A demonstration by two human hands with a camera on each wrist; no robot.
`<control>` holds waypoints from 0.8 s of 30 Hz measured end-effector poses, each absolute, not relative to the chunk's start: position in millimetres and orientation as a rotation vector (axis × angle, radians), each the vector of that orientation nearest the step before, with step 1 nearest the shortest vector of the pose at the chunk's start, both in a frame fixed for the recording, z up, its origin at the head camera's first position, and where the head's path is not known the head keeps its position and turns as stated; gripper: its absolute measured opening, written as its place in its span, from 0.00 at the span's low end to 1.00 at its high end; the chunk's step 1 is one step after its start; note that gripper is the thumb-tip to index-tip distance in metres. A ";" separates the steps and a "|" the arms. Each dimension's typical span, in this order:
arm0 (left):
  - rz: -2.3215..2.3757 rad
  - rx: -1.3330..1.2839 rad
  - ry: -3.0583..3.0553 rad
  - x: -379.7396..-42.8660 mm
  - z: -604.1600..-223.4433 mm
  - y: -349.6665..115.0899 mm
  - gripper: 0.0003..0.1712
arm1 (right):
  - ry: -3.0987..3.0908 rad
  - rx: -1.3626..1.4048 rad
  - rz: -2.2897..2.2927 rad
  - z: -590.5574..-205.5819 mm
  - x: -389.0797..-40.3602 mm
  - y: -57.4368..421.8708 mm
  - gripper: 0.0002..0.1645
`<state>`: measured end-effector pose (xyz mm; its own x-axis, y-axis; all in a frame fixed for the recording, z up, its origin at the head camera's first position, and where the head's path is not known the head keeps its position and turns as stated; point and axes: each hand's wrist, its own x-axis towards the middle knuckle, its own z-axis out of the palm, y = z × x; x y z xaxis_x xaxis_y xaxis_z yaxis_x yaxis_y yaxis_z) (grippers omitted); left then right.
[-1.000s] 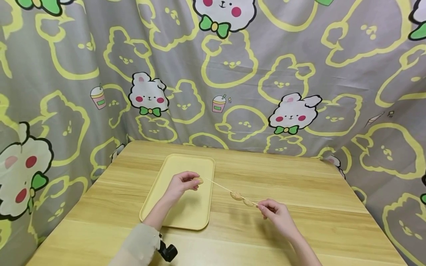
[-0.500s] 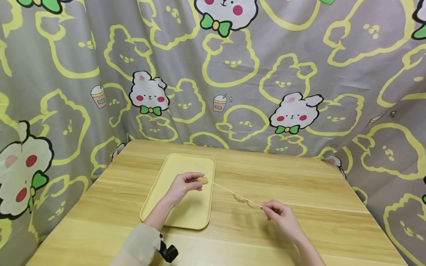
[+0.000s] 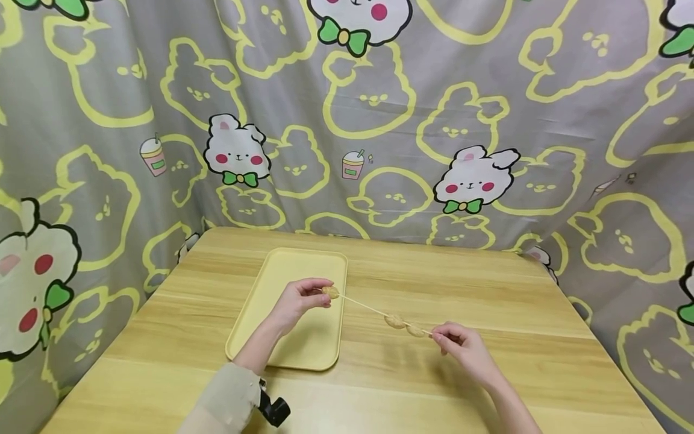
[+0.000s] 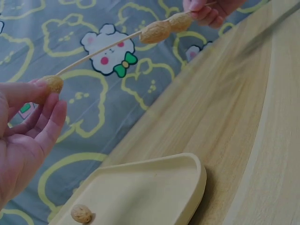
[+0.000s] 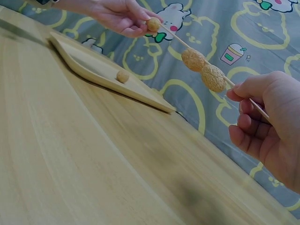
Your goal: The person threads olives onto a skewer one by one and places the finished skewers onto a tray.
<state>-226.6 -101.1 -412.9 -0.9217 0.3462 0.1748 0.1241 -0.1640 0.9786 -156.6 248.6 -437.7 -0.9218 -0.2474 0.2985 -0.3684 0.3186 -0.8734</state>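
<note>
My left hand [image 3: 298, 304] pinches a tan, wrinkled piece like an unshelled peanut [image 4: 52, 84] between thumb and fingertips, above the tray. The far end of a thin wooden skewer [image 3: 362, 304] meets this peanut; how deep it sits inside is hidden. Two more such peanuts [image 5: 193, 59] are threaded side by side on the skewer, close to my right hand [image 3: 461, 349]. That hand grips the skewer's near end between thumb and index finger, its tail showing past the fingers in the right wrist view. The skewer slants down towards the right hand, clear of the table.
A yellow rectangular tray [image 3: 325, 361] lies left of centre on the wooden table [image 3: 434, 280]. One loose peanut [image 4: 81, 213] rests in it. Patterned grey curtains [image 3: 379, 120] hang round the table. A black wrist mount [image 3: 275, 411] sits on the left forearm.
The skewer's end, apart from the left hand's peanut one second ago, now meets it. The left hand has shifted slightly right; the right hand too has moved a little right.
</note>
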 end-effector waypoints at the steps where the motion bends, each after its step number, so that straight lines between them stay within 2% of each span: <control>1: 2.221 0.550 1.926 -226.4 -412.3 -101.0 0.23 | -2.463 0.571 1.676 -437.2 -157.0 249.3 0.06; 9: 2.207 0.559 1.939 -226.1 -410.7 -102.0 0.22 | -2.475 0.572 1.663 -433.9 -158.6 249.0 0.06; 24: 2.128 0.729 1.941 -224.9 -413.2 -111.3 0.20 | -2.449 0.615 1.729 -442.8 -161.8 244.0 0.07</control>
<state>-224.9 -111.3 -413.2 -0.8659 0.4399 0.2380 0.1966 -0.1383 0.9707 -161.8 244.0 -442.8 -0.9160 -0.2755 0.2917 -0.3672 0.2823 -0.8863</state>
